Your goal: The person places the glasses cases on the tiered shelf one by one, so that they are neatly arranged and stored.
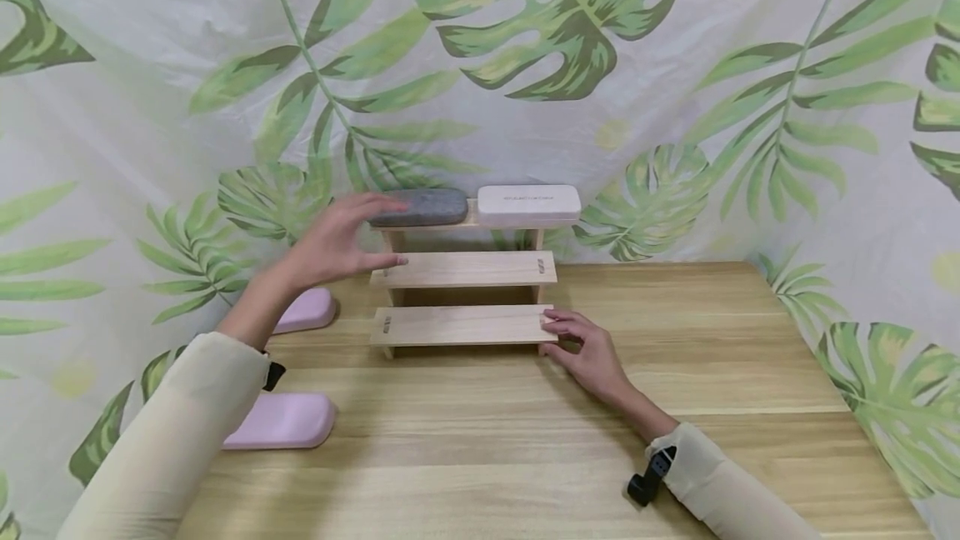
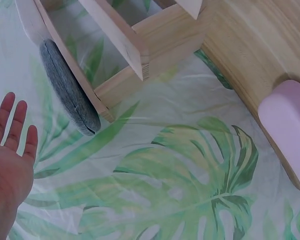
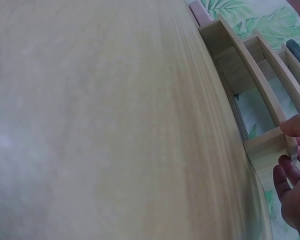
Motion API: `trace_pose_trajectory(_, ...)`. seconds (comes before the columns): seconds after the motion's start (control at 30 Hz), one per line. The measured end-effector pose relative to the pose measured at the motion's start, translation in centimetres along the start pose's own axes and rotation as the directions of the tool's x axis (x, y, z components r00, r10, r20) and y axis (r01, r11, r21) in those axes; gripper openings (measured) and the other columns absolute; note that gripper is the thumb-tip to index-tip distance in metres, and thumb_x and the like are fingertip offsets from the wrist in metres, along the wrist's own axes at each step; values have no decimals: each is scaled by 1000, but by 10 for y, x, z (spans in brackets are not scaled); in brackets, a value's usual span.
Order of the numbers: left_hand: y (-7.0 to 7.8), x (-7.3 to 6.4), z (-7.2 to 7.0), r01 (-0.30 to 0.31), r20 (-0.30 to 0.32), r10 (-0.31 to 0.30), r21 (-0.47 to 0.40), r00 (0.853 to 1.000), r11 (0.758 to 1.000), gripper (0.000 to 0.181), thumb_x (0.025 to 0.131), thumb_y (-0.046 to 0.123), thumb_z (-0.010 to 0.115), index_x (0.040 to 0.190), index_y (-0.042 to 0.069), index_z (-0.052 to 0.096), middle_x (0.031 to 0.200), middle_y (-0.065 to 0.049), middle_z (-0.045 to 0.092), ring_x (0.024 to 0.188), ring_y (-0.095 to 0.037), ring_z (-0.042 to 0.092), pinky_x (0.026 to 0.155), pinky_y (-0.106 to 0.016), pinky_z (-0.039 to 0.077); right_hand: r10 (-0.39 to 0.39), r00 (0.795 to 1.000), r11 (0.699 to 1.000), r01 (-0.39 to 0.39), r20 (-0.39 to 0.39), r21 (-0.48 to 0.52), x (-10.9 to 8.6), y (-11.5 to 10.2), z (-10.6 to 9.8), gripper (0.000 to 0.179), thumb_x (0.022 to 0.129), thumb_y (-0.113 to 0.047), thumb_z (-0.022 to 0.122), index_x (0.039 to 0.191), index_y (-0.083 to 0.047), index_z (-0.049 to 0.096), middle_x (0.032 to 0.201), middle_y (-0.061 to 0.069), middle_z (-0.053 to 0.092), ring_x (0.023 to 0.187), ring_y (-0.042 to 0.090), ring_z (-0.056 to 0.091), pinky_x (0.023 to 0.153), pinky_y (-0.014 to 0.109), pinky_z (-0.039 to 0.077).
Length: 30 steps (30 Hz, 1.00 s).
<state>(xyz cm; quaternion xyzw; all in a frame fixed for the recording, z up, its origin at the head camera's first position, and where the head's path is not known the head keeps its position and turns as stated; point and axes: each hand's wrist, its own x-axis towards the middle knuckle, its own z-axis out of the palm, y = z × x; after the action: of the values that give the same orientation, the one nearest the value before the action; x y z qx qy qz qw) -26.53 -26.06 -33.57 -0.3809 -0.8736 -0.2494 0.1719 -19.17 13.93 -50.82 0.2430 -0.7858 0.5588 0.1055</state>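
A three-tier wooden display stand rises in steps at the back of the table. On its top tier lie a grey glasses case at the left and a white glasses case at the right. My left hand is at the stand's upper left, its fingers extended near the grey case. The left wrist view shows a gap between that hand and the grey case. With thumb and fingers, my right hand pinches the right end of the lowest tier, also visible in the right wrist view.
Two pink cases lie on the table's left side: one pink case nearer me, the other pink case farther back, both partly behind my left arm. A leaf-patterned cloth hangs behind the wooden table.
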Motion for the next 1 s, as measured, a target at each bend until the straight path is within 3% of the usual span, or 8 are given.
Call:
trace_pose_trajectory(0.5,10,-42,-5,-20,53,20,11,998,1000,74,74,21,97,141,10,67,138,-8,69,128,-31,63,105,-53,47,42,999,999,-42,10,7,0,-3,-1,29,85,16,78,113,14,74,134,32,66,128,48,62,92,62,55)
trace_pose_trajectory(0.77,13,-64,-5,70,105,-74,40,992,997,68,78,31,96,138,14,69,137,-3,69,127,-29,63,103,-53,49,54,998,998,-54,18,23,1,-4,-2,29,86,16,77,114,14,74,135,32,65,129,49,61,94,61,55)
trace_pose_trajectory(1.0,15,-84,-6,96,125,-99,34,987,995,66,77,29,96,135,10,70,134,-8,70,125,-34,65,99,-58,51,60,998,998,-61,27,34,0,-6,-3,29,86,17,77,115,15,73,136,33,64,131,50,59,94,62,55)
